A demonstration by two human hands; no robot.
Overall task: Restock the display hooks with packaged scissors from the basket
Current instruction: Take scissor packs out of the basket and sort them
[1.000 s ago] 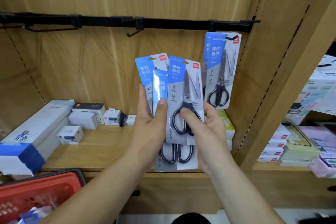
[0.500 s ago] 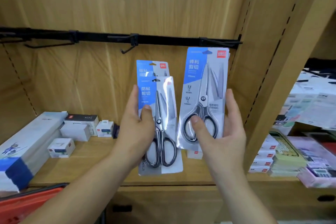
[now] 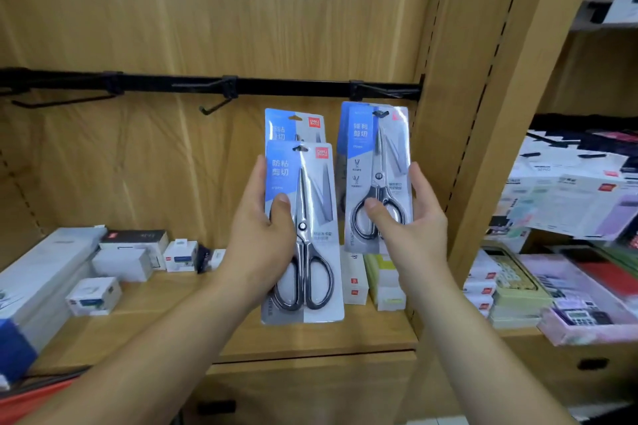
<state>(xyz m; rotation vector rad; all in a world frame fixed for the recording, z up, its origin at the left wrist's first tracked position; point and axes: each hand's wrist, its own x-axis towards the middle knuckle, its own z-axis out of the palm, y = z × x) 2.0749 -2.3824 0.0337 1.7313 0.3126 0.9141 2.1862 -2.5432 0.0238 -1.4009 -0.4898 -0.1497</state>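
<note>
Left hand [image 3: 262, 238] pinches two carded scissors packs together: the thumb lies across the front pack [image 3: 303, 235] and the fingers wrap its left edge. The rear pack [image 3: 295, 126] shows only its top strip above the front one. Both are held upright in front of the back panel, below the black rail [image 3: 276, 84] and clear of it.

Right hand [image 3: 411, 217] grips the right pack [image 3: 376, 176], thumb on the handle loop, fingers along the right edge. Its hang hole sits at the tip of the right hook [image 3: 379, 113] (a dark tip shows through the hole; how far on, I cannot tell).

Middle hook [image 3: 215, 105] and left hook [image 3: 58, 102] carry nothing.

Surroundings: the wooden upright [image 3: 483, 148] stands just beside the right hand. On the shelf [image 3: 172, 304] are a long white-and-blue box [image 3: 34, 286], small white boxes [image 3: 93, 297] and a black-and-white box [image 3: 138, 238]. White boxes with red marks [image 3: 354, 283] are partly hidden behind the right pack and the front pack. A red basket [image 3: 31, 400] corner shows at bottom left. Calculators [image 3: 511, 272] lie in the next bay.

Labels: red "deli" tag at the top right of the left-hand packs. Front pack reads 防粘剪切; right pack reads 锋利剪切. Smaller print is too blurred to read.
</note>
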